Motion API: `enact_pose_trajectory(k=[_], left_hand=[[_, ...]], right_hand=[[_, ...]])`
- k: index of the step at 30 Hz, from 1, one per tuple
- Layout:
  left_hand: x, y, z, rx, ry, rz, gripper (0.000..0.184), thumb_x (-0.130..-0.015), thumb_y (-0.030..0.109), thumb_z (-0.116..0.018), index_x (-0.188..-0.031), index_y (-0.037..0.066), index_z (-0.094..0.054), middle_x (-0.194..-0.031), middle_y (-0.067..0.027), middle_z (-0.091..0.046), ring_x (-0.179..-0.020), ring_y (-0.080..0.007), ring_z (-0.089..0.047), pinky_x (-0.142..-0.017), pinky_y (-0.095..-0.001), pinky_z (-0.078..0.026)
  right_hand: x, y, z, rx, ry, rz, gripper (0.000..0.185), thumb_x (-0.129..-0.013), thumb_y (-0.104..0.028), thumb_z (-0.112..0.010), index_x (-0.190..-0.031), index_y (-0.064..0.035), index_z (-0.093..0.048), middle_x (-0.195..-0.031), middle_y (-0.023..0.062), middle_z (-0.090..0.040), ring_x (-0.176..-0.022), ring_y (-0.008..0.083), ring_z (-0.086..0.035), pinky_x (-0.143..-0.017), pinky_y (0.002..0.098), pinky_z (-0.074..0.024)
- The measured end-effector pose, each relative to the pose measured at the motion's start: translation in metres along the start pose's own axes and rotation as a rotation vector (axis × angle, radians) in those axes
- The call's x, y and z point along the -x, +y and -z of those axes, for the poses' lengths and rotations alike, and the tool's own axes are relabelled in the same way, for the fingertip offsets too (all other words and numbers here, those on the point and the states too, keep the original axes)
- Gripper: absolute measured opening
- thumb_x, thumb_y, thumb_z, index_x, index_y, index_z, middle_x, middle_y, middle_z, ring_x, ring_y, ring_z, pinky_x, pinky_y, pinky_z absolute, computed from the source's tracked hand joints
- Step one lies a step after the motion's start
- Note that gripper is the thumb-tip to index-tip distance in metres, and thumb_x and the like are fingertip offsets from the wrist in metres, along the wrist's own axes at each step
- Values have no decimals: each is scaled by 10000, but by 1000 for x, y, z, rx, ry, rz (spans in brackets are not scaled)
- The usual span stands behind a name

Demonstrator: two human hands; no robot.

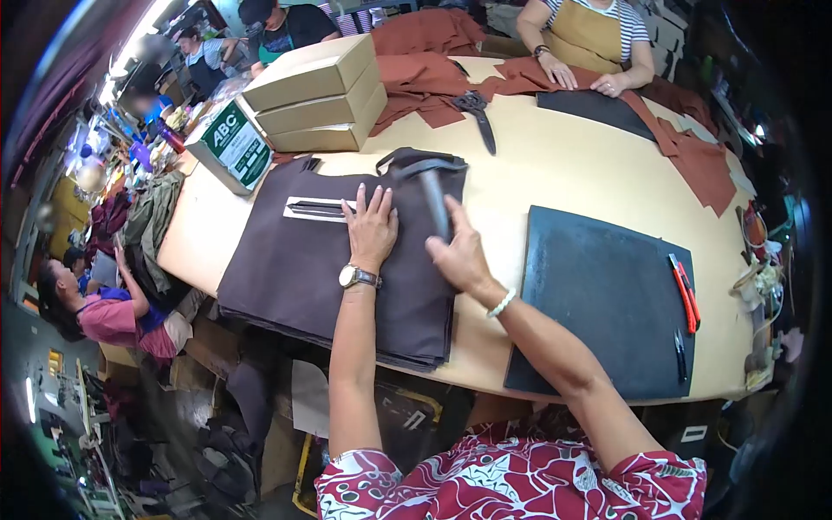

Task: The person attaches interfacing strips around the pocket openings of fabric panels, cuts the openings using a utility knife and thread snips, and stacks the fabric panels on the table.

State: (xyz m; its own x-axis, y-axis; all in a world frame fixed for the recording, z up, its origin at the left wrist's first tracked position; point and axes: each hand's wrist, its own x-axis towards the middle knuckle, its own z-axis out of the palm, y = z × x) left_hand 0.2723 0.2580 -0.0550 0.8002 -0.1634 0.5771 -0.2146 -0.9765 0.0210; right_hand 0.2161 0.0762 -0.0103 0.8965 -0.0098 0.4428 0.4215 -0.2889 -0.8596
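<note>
My left hand [373, 232] lies flat with its fingers out on a stack of dark brown fabric pieces [286, 269]. Its fingertips reach the right end of a white rectangular strip [299, 212] with dark slots or bars along it. My right hand [464, 258] is closed around the handle of a hammer [436, 201], held over the right side of the stack and slightly blurred. The hammer's head points away from me, near a dark looped scrap at the stack's far edge. Whether the head touches the fabric, I cannot tell.
On the right lies a dark cutting mat [598, 295] with a red utility knife [685, 293] and a black pen-like tool [680, 355]. Black scissors [479, 121], cardboard boxes [321, 104] and a green-and-white ABC box [230, 147] stand farther back. Across the table, a person's hands [585, 80] rest on rust-coloured fabric.
</note>
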Motion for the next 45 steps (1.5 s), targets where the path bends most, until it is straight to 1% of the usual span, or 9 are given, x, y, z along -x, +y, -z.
enact_pose_trajectory(k=[2,5,14,20,26,32,37,40,45], left_hand=[[0,0,4,-48,-117,15,405,-849,231,-544,-1237,116,-533,-1306,-56,-507,-1317,-343,-314,-1008,-661,-218],[7,-12,-13,-47,-8,-67,519,-832,248,-555,-1309,72,-452,-1376,-95,-433,-1333,-346,-289,-1025,-627,-215],[3,-13,-13,-124,3,269,590,-874,308,-481,-1353,-18,-370,-1431,-197,-332,-1351,-355,-255,-1056,-590,-190],[2,-17,-11,-237,-2,191,543,-859,301,-507,-1314,10,-447,-1374,-176,-426,-1281,-359,-374,-1027,-565,-265],[-3,-3,12,-423,-5,50,545,-894,362,-503,-1355,84,-418,-1404,-155,-394,-1289,-344,-359,-1001,-494,-332],[-21,26,29,-903,-191,-144,640,-837,149,-441,-1447,175,-249,-1481,-78,-272,-1332,-261,-306,-1026,-521,-286],[-19,83,37,-229,-121,129,674,-880,289,-535,-1446,90,-228,-1437,-174,-320,-1292,-324,-341,-1046,-487,-284],[8,152,41,242,-65,-212,725,-887,383,-572,-1386,-54,-280,-1401,-237,-350,-1307,-378,-309,-1067,-436,-275],[82,326,110,433,-389,-228,677,-916,430,-503,-1435,74,-254,-1450,-179,-306,-1355,-372,-233,-1076,-528,-197]], right_hand=[[13,-47,13,-197,-258,-198,690,-709,-83,-556,-1322,114,-308,-1215,343,-488,-1170,397,-494,-989,373,-388],[25,-38,-1,-113,-385,-180,697,-746,-91,-561,-1358,74,-271,-1188,272,-523,-1052,285,-573,-909,327,-435],[-31,3,-53,129,-40,-468,695,-799,-123,-513,-1376,78,-181,-1177,299,-455,-1093,450,-481,-935,474,-403],[21,-25,-24,470,-277,-21,540,-820,-266,-505,-1239,68,-441,-1376,277,-332,-1290,448,-265,-1028,600,-217],[152,-42,85,447,-688,367,255,-770,-247,-584,-906,-33,-607,-1066,177,-526,-1158,361,-417,-988,542,-298],[251,-35,253,584,119,519,162,-787,-167,-620,-902,-56,-588,-1047,128,-532,-1046,312,-519,-905,453,-412],[353,-17,390,988,737,-248,145,-799,-117,-581,-919,-41,-614,-960,138,-566,-932,322,-543,-853,410,-431],[425,8,460,1082,898,-497,147,-786,-112,-580,-906,-35,-620,-947,125,-589,-935,309,-559,-829,406,-435],[494,61,538,1133,1280,-991,302,-786,-190,-619,-1051,-46,-601,-1105,171,-562,-1061,350,-527,-918,423,-424]])
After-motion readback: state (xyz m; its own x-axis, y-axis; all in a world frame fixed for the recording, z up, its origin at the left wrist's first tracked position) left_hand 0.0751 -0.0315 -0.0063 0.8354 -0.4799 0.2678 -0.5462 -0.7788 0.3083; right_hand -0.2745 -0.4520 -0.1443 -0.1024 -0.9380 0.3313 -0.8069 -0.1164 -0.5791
